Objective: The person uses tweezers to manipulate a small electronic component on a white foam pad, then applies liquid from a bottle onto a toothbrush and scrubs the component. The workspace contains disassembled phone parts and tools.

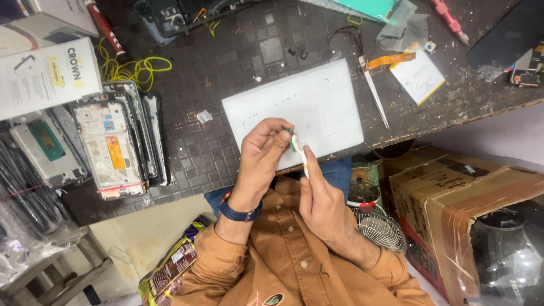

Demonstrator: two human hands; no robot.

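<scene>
Nearest the camera are the orange shirt sleeves and the two hands, raised together over the near edge of the tabletop (226, 85). The left hand (262, 156), a blue watch on its wrist, has its fingertips pressed together, pinching a small green-and-white part (291, 139). The right hand (320, 198) pinches a slim white tool (304, 160) between thumb and forefinger, its tip meeting that part. Both sit just above the near edge of a white work mat (317, 99), which lies bare but for a few faint marks.

As a judgement, the work looks mid-way: an opened phone body (175, 17) lies at the far edge with its insides exposed, a battery with an orange flex cable (416, 71) rests toward the far right, and white tweezers (374, 96) lie beside the mat's right edge. Nothing looks reassembled, and the small part is not yet fitted anywhere.

At the left edge, a stack of phone frames (116, 141) stands beside a white carton (45, 73); what it holds cannot be seen. Yellow wire (133, 68) loops behind them. Off the right end, a taped cardboard box (453, 198) stands shut, next to small tins (362, 190) whose contents are unclear.
</scene>
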